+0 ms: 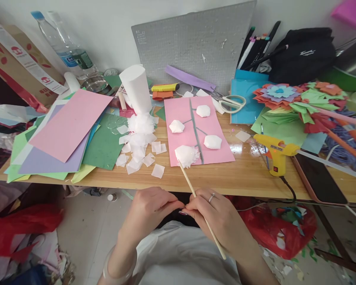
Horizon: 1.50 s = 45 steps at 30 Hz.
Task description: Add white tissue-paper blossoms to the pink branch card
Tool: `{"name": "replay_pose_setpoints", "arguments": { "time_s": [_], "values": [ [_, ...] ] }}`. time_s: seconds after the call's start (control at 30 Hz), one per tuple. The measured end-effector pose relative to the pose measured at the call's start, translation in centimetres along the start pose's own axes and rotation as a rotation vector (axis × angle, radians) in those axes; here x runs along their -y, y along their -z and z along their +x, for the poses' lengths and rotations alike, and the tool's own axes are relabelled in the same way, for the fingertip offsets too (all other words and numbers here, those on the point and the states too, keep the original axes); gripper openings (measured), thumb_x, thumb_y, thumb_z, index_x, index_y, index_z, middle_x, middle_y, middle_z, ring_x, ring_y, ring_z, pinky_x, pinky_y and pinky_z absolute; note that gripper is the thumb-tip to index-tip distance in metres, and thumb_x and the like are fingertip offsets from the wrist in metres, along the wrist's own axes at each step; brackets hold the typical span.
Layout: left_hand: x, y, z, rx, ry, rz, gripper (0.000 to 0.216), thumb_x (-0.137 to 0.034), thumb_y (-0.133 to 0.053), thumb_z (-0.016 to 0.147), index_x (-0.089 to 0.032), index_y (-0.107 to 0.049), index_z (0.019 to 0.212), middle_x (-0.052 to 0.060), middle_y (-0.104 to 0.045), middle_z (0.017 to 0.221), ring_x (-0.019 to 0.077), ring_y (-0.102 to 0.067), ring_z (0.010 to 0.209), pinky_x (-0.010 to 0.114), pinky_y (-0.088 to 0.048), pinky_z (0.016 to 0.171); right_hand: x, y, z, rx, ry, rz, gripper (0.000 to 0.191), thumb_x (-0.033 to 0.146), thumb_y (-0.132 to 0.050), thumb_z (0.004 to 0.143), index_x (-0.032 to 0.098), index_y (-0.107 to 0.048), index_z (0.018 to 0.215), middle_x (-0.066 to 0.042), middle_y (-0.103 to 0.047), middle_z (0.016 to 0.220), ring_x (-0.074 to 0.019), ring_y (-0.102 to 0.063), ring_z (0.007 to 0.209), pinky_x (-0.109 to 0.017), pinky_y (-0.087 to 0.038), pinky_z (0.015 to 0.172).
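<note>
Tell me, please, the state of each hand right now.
Left hand: fingers pinched together; whether holding anything cannot be told.
Right hand: closed, holding the wooden stick.

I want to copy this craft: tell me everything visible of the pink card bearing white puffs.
The pink card lies flat on the table, slightly turned, and looks like matte paper. A dark grey stem with short branches runs down it. Three faceted white puffs sit by branches; a frillier white clump sits near the lower left corner, met by a stick.

craft workspace, cutting mat, glue gun, coloured paper
</note>
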<state>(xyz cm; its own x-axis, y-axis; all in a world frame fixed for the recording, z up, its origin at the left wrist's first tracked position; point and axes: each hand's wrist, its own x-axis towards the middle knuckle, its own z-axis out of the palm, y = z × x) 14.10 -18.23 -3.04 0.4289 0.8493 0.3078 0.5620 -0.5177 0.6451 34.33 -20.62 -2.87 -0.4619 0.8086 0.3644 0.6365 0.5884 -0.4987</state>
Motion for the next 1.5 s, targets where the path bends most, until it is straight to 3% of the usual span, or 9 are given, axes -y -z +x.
{"name": "replay_pose_setpoints", "arguments": {
  "time_s": [0.2, 0.37, 0.57, 0.7, 0.77, 0.87, 1.03, 1.23, 1.5],
  "values": [
    [-0.1, -1.3, -0.3, -0.041, 0.304, -0.385, 0.015, -0.026, -0.078, 0.078, -0.022, -0.075, 0.064, 0.0, -0.072, 0.058, 0.0119, -0.063, 0.049, 0.02, -0.048, 0.049, -0.1, -0.4, -0.2, -0.149, -0.014, 0.169, 0.014, 0.01, -0.06, 0.09, 0.022, -0.055, 0.087, 0.0, -0.059, 0.074, -0.0137, -0.06, 0.069, -0.026, -0.05, 0.064],
    [-0.6, -2.6, -0.4, -0.069, 0.528, -0.76, 0.03, -0.042, -0.08, 0.074, -0.018, -0.071, 0.058, 0.004, -0.071, 0.054, 0.0153, -0.065, 0.046, 0.023, -0.052, 0.047, 0.1, -0.7, -0.2, -0.317, -0.054, 0.3, 0.015, 0.012, -0.065, 0.087, 0.026, -0.061, 0.089, 0.0, -0.066, 0.073, -0.0142, -0.065, 0.066, -0.026, -0.053, 0.061],
    [-0.5, -2.6, 0.0, -0.141, 0.59, -0.865, 0.033, -0.045, -0.082, 0.072, -0.017, -0.071, 0.059, 0.004, -0.069, 0.049, 0.0153, -0.065, 0.046, 0.024, -0.054, 0.049, -0.3, -0.6, -1.2, -0.545, -0.252, 0.34, 0.017, 0.012, -0.071, 0.082, 0.028, -0.067, 0.087, 0.0, -0.072, 0.079, -0.0167, -0.067, 0.067, -0.03, -0.053, 0.061],
    [-0.2, -2.5, 0.0, -0.162, 0.578, -0.849, 0.03, -0.042, -0.082, 0.073, -0.017, -0.072, 0.06, 0.003, -0.068, 0.05, 0.0145, -0.064, 0.046, 0.023, -0.053, 0.049, -1.0, -0.2, -1.9, -0.724, -0.328, 0.336, 0.016, 0.024, -0.062, 0.091, 0.027, -0.067, 0.076, 0.0, -0.065, 0.066, -0.0173, -0.062, 0.062, -0.032, -0.05, 0.06],
    [-0.3, -2.4, 0.0, -0.149, 0.563, -0.845, 0.028, -0.039, -0.082, 0.073, -0.017, -0.072, 0.06, 0.003, -0.069, 0.051, 0.0143, -0.064, 0.047, 0.023, -0.053, 0.049, -1.3, 0.2, -1.9, -0.685, -0.312, 0.366, 0.02, 0.026, -0.058, 0.093, 0.026, -0.067, 0.074, -0.001, -0.064, 0.065, -0.0171, -0.061, 0.061, -0.032, -0.05, 0.06],
    [-0.6, -2.1, 0.4, -0.097, 0.541, -0.848, 0.024, -0.035, -0.083, 0.073, -0.017, -0.073, 0.06, 0.004, -0.07, 0.053, 0.0146, -0.066, 0.048, 0.022, -0.054, 0.049, -1.4, 0.5, -1.4, -0.433, -0.33, 0.425, 0.008, 0.022, -0.064, 0.089, 0.026, -0.071, 0.088, -0.002, -0.07, 0.08, -0.0178, -0.065, 0.072, -0.03, -0.052, 0.066],
    [-0.9, -0.7, 1.4, 0.158, 0.507, -0.915, 0.022, -0.035, -0.084, 0.071, -0.017, -0.075, 0.061, 0.006, -0.072, 0.056, 0.0161, -0.067, 0.048, 0.022, -0.055, 0.048, -1.3, 0.2, -0.4, -0.173, -0.29, 0.735, 0.004, 0.026, -0.07, 0.087, 0.026, -0.073, 0.09, 0.0, -0.069, 0.08, -0.0131, -0.063, 0.068, -0.025, -0.05, 0.065],
    [-0.4, 0.5, 2.9, 0.365, 0.423, -0.888, 0.02, -0.035, -0.082, 0.073, -0.016, -0.078, 0.065, 0.007, -0.074, 0.058, 0.0141, -0.067, 0.049, 0.021, -0.054, 0.049, -1.3, -0.1, -0.2, -0.085, -0.247, 0.934, 0.004, 0.021, -0.072, 0.085, 0.025, -0.074, 0.084, 0.001, -0.069, 0.076, -0.0104, -0.06, 0.063, -0.023, -0.046, 0.059],
    [-0.5, 1.2, 4.2, 0.548, 0.42, -0.856, 0.011, -0.024, -0.082, 0.072, -0.015, -0.078, 0.069, 0.005, -0.074, 0.061, 0.0105, -0.066, 0.053, 0.016, -0.052, 0.051, -1.5, -0.1, -0.7, -0.059, -0.25, 0.932, 0.012, 0.029, -0.069, 0.089, 0.023, -0.07, 0.08, 0.001, -0.066, 0.074, -0.0105, -0.058, 0.065, -0.024, -0.044, 0.062]
  ]
}}
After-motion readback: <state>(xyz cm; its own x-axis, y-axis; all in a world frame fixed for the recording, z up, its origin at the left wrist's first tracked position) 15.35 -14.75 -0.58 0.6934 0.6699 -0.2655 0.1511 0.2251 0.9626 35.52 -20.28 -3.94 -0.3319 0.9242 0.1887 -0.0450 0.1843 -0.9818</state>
